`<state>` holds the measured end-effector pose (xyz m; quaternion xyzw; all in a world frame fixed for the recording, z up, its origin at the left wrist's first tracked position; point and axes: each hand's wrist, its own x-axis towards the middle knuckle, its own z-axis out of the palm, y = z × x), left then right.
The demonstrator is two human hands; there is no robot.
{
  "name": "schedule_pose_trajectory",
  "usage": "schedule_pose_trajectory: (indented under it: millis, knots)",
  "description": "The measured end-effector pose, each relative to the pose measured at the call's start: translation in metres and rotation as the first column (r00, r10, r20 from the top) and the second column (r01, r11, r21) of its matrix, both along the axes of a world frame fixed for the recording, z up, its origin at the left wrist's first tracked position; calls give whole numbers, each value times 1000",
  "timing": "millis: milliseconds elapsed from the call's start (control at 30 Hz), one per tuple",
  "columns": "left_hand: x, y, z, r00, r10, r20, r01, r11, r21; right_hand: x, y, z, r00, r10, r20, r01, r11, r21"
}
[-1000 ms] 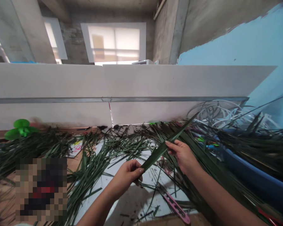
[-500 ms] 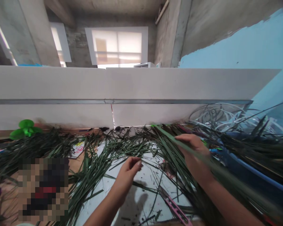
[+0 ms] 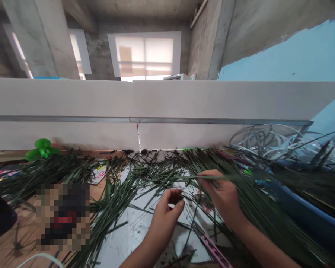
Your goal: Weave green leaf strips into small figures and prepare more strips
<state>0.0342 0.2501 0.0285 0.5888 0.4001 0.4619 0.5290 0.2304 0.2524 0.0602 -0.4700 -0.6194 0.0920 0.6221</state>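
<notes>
My right hand (image 3: pixel 222 193) is closed in a pinch on a long thin green leaf strip (image 3: pixel 240 177) that runs level to the right over the leaf pile. My left hand (image 3: pixel 167 214) hovers just left of it, thumb and fingers curled apart with nothing between them, its fingertips a short way below the strip's left end. Both hands are above a white sheet (image 3: pixel 139 227) strewn with dark green leaf strips (image 3: pixel 111 197).
A pink tool (image 3: pixel 215 253) lies on the sheet below my right hand. A blue tub (image 3: pixel 301 212) heaped with leaves and white bands (image 3: pixel 268 139) stands at the right. A white partition (image 3: pixel 167 111) closes the back. A green plastic fan (image 3: pixel 42 149) sits far left.
My left hand let go of the broad leaf and drew back. My right hand swung that leaf away to the right and now pinches a thin strip. The view shifted slightly right.
</notes>
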Motion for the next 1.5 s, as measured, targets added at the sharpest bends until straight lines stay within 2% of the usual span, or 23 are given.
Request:
schedule_pose_trajectory:
  millis: [100,167,233,300,367,433,500,567,667,800,900,1033,1167,1333,1500]
  knots:
    - [-14,8,7,973,201,-116,-173,960,219,9,4,12,940,28,-339,-72,991,-116]
    - [-20,12,12,965,233,-118,-195,944,266,14,4,19,892,97,-440,-153,984,-92]
    - [-23,13,17,987,136,-91,-117,976,183,16,3,25,851,150,-503,-214,974,-72]
    - [-22,9,21,998,-45,-33,45,999,14,17,1,29,819,182,-545,-275,957,-93]
    - [-20,4,24,977,-210,27,212,970,-120,17,1,30,788,201,-582,-327,937,-120]
    - [-17,0,25,943,-328,61,333,924,-187,18,4,28,747,223,-627,-379,917,-125]
    - [-16,-1,23,910,-405,93,415,883,-217,18,7,26,695,241,-677,-424,898,-115]
    - [-15,0,20,896,-424,135,444,865,-233,17,10,23,643,237,-728,-452,885,-111]
    - [-14,3,15,929,-327,171,361,903,-234,9,9,21,618,221,-755,-497,854,-157]
    - [-9,5,9,978,-157,137,186,953,-237,-12,1,12,685,233,-690,-571,760,-310]
    - [-6,4,7,991,-104,81,117,977,-176,-27,-5,1,747,255,-614,-571,718,-398]
    - [-2,-2,5,991,9,-131,-5,999,31,-36,-6,-9,790,286,-543,-538,748,-389]
    - [-2,-8,2,950,111,-292,-45,974,223,-35,-3,-11,800,245,-547,-493,789,-367]
    - [-1,-11,-1,938,119,-325,-28,962,272,-33,1,-12,790,169,-590,-458,802,-384]
    - [-1,-13,-3,911,135,-390,-3,947,322,-33,1,-11,771,162,-616,-440,835,-331]
